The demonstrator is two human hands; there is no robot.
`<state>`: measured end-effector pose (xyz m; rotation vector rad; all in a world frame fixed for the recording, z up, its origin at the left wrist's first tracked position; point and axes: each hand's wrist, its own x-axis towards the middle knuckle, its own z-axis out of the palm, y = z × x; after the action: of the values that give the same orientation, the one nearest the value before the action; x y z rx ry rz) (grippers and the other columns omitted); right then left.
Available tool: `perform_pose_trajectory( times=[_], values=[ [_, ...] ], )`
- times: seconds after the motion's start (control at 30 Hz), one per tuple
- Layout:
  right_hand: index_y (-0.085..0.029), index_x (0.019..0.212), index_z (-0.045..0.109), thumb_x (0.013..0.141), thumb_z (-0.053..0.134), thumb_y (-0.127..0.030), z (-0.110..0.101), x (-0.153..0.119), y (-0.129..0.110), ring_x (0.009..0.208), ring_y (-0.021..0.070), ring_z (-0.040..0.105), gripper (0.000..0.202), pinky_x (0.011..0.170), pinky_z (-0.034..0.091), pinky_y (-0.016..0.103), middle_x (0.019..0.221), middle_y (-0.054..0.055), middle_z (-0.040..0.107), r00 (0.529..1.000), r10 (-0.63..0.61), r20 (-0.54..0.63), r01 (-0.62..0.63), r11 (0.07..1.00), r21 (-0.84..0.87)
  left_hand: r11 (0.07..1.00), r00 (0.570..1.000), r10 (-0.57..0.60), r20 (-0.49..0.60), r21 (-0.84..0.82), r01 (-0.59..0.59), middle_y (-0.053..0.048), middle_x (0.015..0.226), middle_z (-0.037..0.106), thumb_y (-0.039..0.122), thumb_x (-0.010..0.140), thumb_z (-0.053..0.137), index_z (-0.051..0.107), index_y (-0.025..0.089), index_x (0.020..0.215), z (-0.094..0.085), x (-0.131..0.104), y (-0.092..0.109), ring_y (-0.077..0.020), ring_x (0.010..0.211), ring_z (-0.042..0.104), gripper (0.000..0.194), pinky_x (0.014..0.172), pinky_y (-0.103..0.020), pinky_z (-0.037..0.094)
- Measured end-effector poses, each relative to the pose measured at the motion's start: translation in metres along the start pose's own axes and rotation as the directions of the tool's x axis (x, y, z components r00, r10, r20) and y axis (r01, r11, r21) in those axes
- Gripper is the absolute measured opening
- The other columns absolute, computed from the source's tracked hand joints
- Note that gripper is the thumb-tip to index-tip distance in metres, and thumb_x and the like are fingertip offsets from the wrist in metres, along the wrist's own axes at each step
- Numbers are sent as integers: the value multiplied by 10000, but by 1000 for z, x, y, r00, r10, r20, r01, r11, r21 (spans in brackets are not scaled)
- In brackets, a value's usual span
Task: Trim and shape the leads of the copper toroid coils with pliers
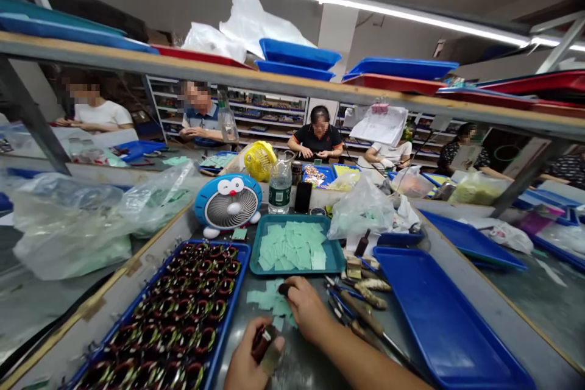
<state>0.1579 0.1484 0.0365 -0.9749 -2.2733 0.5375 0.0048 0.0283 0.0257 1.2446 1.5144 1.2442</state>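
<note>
My left hand (251, 356), low in the view, is closed round a dark red, glossy piece (264, 342). Up and to the right of it, my right hand (301, 304) pinches a small dark object (285, 289) over loose pale green squares (267, 297) on the grey bench. Just beyond, a teal tray (337, 260) holds a heap of similar green squares. On the left, a blue tray (242, 259) is filled with rows of dark red and greenish ring-shaped pieces.
Pliers and other tools (361, 311) lie right of my right forearm, beside a blue tray (448, 317). A blue fan (228, 202), a bottle (280, 186) and a phone (303, 197) stand behind the teal tray. Several people sit across the bench.
</note>
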Motion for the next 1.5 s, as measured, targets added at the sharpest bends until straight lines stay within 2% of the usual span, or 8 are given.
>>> perform_pose_trajectory(
  times=[0.17, 0.27, 0.37, 0.5, 0.63, 0.9, 1.3, 1.5],
  values=[
    [-207, 1184, 705, 943, 566, -183, 6, -24, 2, 1274, 254, 550, 279, 1143, 422, 438, 1381, 98, 601, 996, -29, 87, 35, 998, -60, 999, 999, 23, -23, -22, -24, -86, 1000, 742, 676, 811, 675, 644, 207, 1133, -1, -21, 8, -278, 919, 712, 570, 846, -332, 573],
    [-205, 1397, 589, 920, 639, -272, 4, -40, -1, 1408, 284, 453, 485, 1240, 292, 520, 1488, 119, 524, 997, 8, 82, 2, 993, -116, 999, 998, 30, -63, -43, -33, -69, 930, 740, 692, 781, 696, 664, 201, 1093, -1, -24, 6, -267, 848, 705, 582, 789, -320, 569],
    [-182, 1510, 490, 895, 692, -333, 11, -44, -4, 1491, 335, 354, 665, 1241, 288, 557, 1590, 154, 412, 995, 66, 77, -52, 984, -169, 998, 997, 46, -57, -47, -49, -58, 914, 738, 675, 799, 694, 668, 198, 1085, -5, -22, 6, -261, 838, 704, 557, 804, -327, 567],
    [-212, 1505, 518, 957, 641, -350, 24, -33, -7, 1521, 323, 319, 578, 1252, 285, 525, 1615, 124, 392, 992, 106, 69, -88, 971, -223, 999, 998, 50, -36, -13, -50, -61, 924, 739, 661, 821, 683, 664, 192, 1112, -14, -21, 7, -267, 845, 706, 552, 822, -350, 569],
    [-221, 1536, 485, 1013, 554, -471, 19, -40, -14, 1539, 313, 286, 584, 1273, 214, 551, 1628, 115, 375, 993, 111, 26, -100, 955, -278, 997, 996, 80, -37, 20, -79, -79, 953, 741, 680, 810, 677, 662, 186, 1128, -19, -21, 4, -282, 863, 701, 587, 837, -382, 571],
    [-149, 1470, 551, 961, 650, -387, -8, -91, -17, 1483, 373, 372, 571, 1207, 344, 560, 1577, 183, 432, 989, 136, -65, -150, 916, -371, 995, 996, 84, 23, 53, -86, -53, 911, 692, 689, 833, 655, 614, 186, 1149, -15, -17, 1, -263, 831, 686, 596, 706, -353, 586],
    [-97, 1449, 520, 1043, 472, -375, 5, -128, -12, 1464, 343, 371, 495, 1159, 408, 502, 1553, 196, 423, 978, 95, -188, -144, 953, -265, 985, 999, 50, -12, 163, -47, -49, 937, 701, 517, 1014, 560, 639, 138, 1135, -5, -6, 4, -180, 814, 693, 406, 762, -366, 595],
    [-122, 1447, 524, 1017, 491, -334, 5, -128, -7, 1431, 335, 397, 481, 1145, 413, 491, 1555, 182, 420, 976, 81, -201, -124, 970, -210, 886, 999, 40, -11, 462, -31, -61, 985, 702, 550, 1010, 539, 616, 145, 1199, -8, -13, 27, -192, 845, 691, 453, 787, -379, 579]
  ],
)
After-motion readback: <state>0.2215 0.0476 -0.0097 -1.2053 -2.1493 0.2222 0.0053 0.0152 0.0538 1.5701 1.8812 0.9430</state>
